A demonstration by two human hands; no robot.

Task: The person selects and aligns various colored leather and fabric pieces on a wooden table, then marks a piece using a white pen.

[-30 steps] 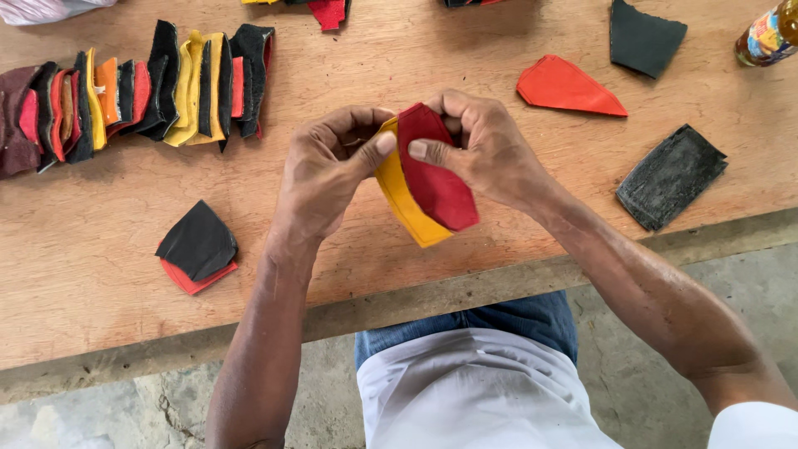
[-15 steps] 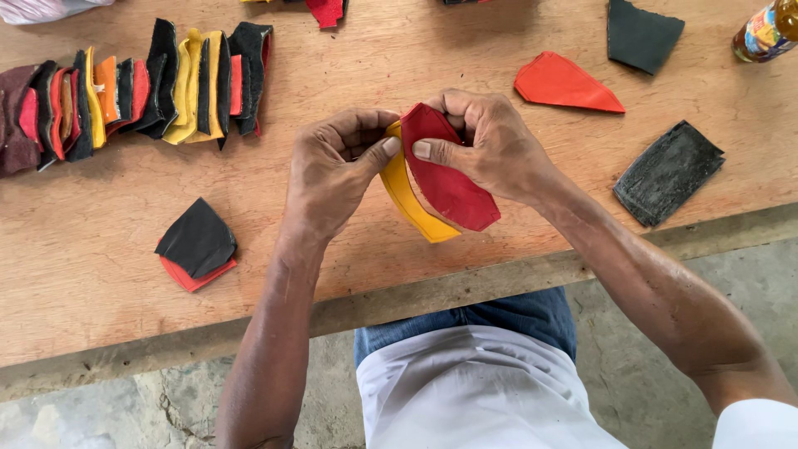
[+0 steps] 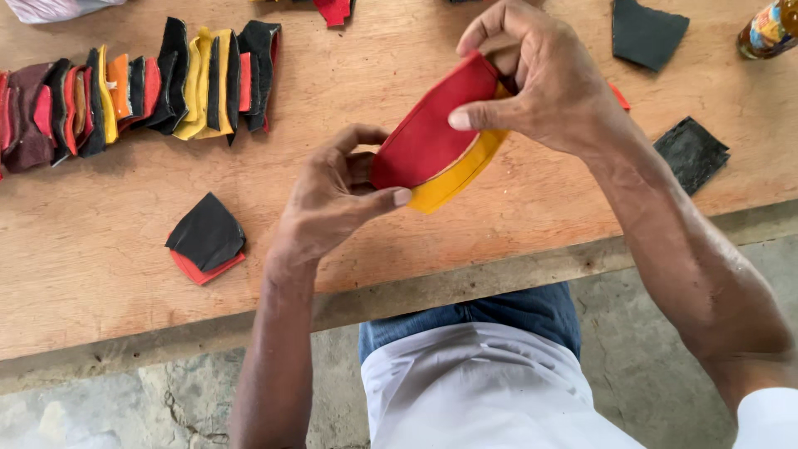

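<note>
Head view only. A red piece (image 3: 428, 133) backed by a yellow piece (image 3: 455, 176) is held up above the bench (image 3: 100, 274), roughly mid-frame, tilted with its upper end to the right. The two pieces are pressed face to face; the yellow one shows as a strip along the lower edge.

The left hand (image 3: 332, 199) is closed on the lower left end of the pair, thumb laid across the red face, fingers curled behind. The right hand (image 3: 544, 79) is closed on the upper right end, thumb on the red face, fingers wrapped over the top edge. Both pieces are clear of the bench surface.

On the bench, lower left of the hands, a black piece (image 3: 206, 233) is lying on top of a red piece (image 3: 199, 270), well apart from the held pair. Along the upper left a row of stacked pieces (image 3: 141, 91) in black, yellow, red, orange and maroon is stood on edge. To the right, a dark rough-surfaced patch (image 3: 692, 154) is lying flat just beside the right forearm. A black piece (image 3: 647, 33) is seen at the top right, and a bottle (image 3: 769, 29) is cut off by the frame corner. Another red scrap (image 3: 334, 10) is partly visible at the top edge.

Below the bench edge, blue trousers and a white shirt are seen.
</note>
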